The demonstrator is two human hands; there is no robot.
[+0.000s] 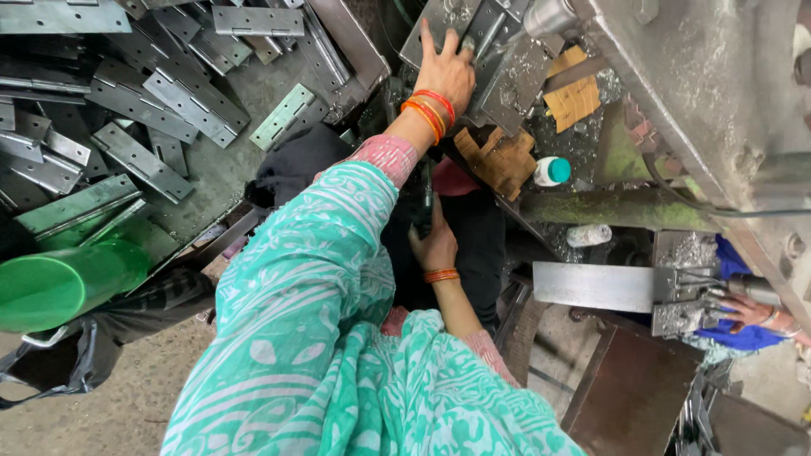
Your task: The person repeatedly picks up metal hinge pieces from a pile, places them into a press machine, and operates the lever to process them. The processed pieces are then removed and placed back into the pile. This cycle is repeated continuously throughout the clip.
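Hinge work at press, viewed from above. Left hand [446, 72] stretched forward, fingers spread and flat, pressing on a grey steel hinge plate [507, 72] lying on the machine's worktop [541, 127]; not clamped around it, only resting on top. Right hand [435, 245] lower and nearer the body, well apart from the left, loosely curled near a dark upright lever [427, 203]; cannot tell whether actually gripping it. Orange bangles on both wrists.

Just beyond the left fingertips: cylindrical metal press head [549, 17]. Just right of the left wrist: folded brown cardboard pieces [503, 156] and a small white bottle with teal cap [553, 171].

Far left of both hands: large heap of grey steel hinges [169, 101] on the floor, beside a green plastic tub [59, 283]. Right of the right hand: another person's hand [748, 311] at a second fixture.

Progress, judged: one plate seated at the press, stroke apparently not yet made; whether heap is finished or waiting stock, cannot tell.
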